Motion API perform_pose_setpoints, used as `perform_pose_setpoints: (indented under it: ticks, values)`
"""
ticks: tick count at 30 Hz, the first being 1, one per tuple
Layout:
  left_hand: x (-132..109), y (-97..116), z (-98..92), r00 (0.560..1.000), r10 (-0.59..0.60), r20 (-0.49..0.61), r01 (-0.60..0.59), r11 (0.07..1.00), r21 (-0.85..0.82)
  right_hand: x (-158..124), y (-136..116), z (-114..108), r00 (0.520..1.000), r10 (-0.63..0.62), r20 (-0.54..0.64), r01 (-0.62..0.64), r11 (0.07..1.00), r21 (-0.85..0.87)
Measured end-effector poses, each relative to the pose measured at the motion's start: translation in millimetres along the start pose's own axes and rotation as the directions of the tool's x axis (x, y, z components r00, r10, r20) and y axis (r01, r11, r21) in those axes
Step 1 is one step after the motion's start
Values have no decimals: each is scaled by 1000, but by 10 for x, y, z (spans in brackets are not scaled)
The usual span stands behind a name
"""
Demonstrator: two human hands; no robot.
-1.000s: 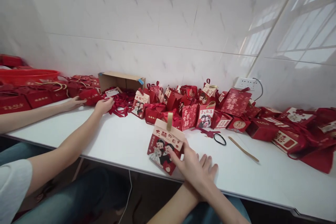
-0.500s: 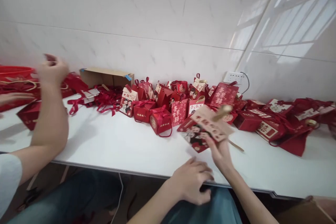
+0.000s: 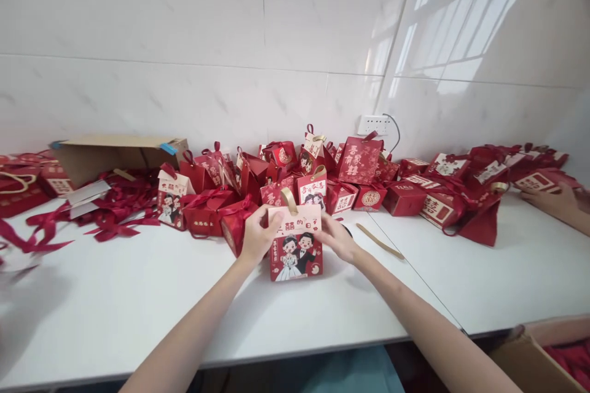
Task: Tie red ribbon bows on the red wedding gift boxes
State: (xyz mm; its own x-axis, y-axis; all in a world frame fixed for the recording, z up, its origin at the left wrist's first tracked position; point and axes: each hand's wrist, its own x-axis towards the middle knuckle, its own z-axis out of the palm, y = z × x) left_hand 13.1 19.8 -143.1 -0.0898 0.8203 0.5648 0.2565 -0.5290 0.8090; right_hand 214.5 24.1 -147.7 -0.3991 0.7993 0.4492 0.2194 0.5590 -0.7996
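Upright in front of me is a red gift box (image 3: pixel 297 258) with a cartoon couple in wedding clothes, a cream top flap and a gold ribbon loop (image 3: pixel 289 201). My left hand (image 3: pixel 259 232) grips the upper left side of this box, and my right hand (image 3: pixel 338 238) grips its upper right side. The base is at or just above the white table (image 3: pixel 221 319); I cannot tell if it touches. Right behind it stand more red gift boxes (image 3: pixel 209 216). A loose gold ribbon strip (image 3: pixel 380 242) lies to the right of my right hand.
An open cardboard box (image 3: pixel 120 146) lies at the back left beside a heap of dark red ribbons (image 3: pixel 126 196). Many boxes line the wall to the right, where another person's hand (image 3: pixel 550 199) holds one. Another cardboard box (image 3: pixel 530 359) stands at the lower right.
My left hand has risen from the table edge and joined my right hand on the gift box, which now stands upright, facing me. The view has turned right; the neighbour's arm at left is gone.
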Motion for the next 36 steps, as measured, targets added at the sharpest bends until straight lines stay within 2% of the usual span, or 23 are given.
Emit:
perform_pose_setpoints:
  ticks: [2,3,7,9,12,14,17,21,23,26,29,31,36]
  values:
    - [7,1,16,1000,-10,16,10,1000,10,167,-94,-41,987,-74,-140,79,996,29]
    - [-8,11,18,1000,-16,27,16,1000,10,242,-155,-39,980,-98,-174,103,995,16]
    - [-94,66,-1,995,-13,97,11,1000,23,418,-370,79,993,-99,-69,94,993,-74]
    - [-118,90,-23,993,14,117,-19,999,45,405,-410,150,993,-86,-86,80,995,-64]
    - [-105,145,-50,983,58,172,-75,992,97,302,-401,211,974,-110,-199,104,994,-40]
    - [-68,202,-40,973,131,188,-152,983,101,228,-385,227,957,-137,-254,139,990,-10]
    - [-10,284,37,960,245,134,-250,968,28,166,-381,240,952,-106,-287,148,981,128]
    - [-4,291,153,962,272,29,-272,962,-28,157,-391,269,943,-3,-332,85,969,234]
    - [-22,255,168,938,348,1,-348,937,15,156,-389,284,940,30,-341,57,968,243]
    - [-42,203,151,881,471,31,-472,877,85,145,-379,297,937,70,-342,29,961,276]
    - [-48,185,132,843,538,9,-536,839,88,136,-374,302,930,72,-362,26,965,260]
    - [-51,195,125,836,548,13,-547,833,83,133,-376,306,924,73,-375,23,969,245]
    - [-68,259,109,869,487,86,-494,863,101,114,-390,312,923,69,-379,26,970,240]
